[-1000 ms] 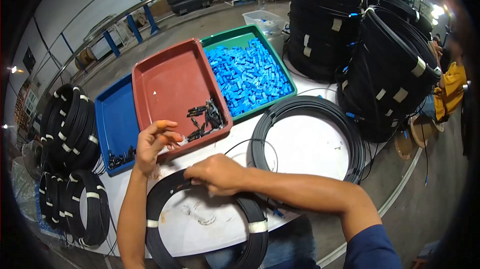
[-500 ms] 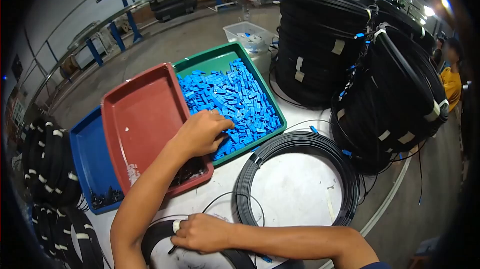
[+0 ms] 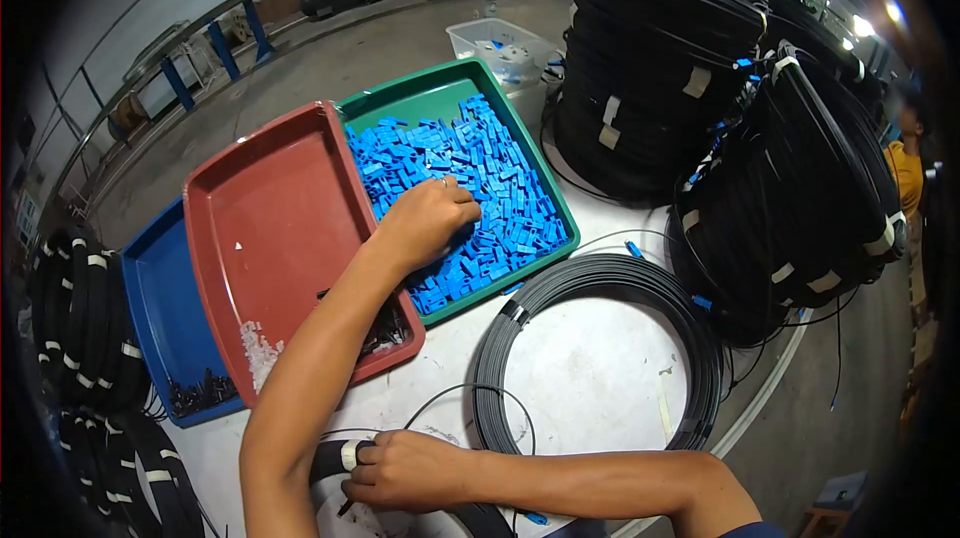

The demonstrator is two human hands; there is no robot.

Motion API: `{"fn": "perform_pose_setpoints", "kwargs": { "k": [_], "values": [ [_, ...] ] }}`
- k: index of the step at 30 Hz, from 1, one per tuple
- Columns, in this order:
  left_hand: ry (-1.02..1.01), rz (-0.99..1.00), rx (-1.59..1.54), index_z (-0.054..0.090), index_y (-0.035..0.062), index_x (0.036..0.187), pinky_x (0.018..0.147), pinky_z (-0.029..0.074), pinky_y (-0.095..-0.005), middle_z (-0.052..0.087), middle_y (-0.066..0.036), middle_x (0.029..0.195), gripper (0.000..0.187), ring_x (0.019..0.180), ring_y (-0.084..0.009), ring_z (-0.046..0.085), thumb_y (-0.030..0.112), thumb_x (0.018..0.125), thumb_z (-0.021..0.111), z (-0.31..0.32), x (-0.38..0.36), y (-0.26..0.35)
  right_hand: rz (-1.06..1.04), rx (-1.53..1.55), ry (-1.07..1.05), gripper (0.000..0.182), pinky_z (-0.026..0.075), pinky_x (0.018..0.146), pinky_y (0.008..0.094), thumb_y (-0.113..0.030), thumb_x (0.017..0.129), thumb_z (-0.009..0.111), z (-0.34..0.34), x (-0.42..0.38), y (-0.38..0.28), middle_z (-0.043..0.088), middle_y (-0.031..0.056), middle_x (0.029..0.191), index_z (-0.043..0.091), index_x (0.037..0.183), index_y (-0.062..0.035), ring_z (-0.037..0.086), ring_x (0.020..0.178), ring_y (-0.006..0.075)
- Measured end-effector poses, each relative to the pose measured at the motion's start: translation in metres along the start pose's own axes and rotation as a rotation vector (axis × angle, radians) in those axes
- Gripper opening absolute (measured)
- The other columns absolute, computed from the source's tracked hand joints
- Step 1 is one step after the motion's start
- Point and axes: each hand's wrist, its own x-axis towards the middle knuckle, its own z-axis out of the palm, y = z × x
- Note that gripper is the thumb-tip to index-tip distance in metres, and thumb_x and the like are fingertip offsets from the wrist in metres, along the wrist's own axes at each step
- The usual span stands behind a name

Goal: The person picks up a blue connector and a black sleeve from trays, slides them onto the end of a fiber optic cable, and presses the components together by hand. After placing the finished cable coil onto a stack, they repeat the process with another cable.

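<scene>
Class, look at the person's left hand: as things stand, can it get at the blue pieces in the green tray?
Probably yes. The left hand already rests on the blue pieces in the open green tray, with nothing over them.

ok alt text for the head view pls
A person's left hand reaches into a green tray of small blue plastic parts, while the right hand grips a black cable coil on a white table.

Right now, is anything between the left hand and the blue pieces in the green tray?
No. The left hand already rests on the blue pieces inside the green tray, its fingers curled into the pile. Nothing visible blocks it.
</scene>
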Motion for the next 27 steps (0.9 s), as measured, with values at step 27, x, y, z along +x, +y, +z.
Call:
{"fn": "perform_pose_setpoints", "kwargs": {
  "k": [27],
  "values": [
    [0.605, -0.789, -1.059, 0.061, 0.0023, 0.094, 0.075, 0.057, -0.0267, 0.07, -0.008, 0.088, 0.019, 0.083, -0.0145, 0.071, 0.0, 0.085, 0.077, -0.114, -0.263, 0.163, 0.112, -0.246, 0.016, 0.046, 0.05, 0.055, 0.0419, -0.007, 0.084, 0.064, -0.03, 0.002, -0.008, 0.064, 0.0059, 0.085, 0.062, 0.128, -0.0207, 0.065, 0.065, 0.0306]
  ]
}}
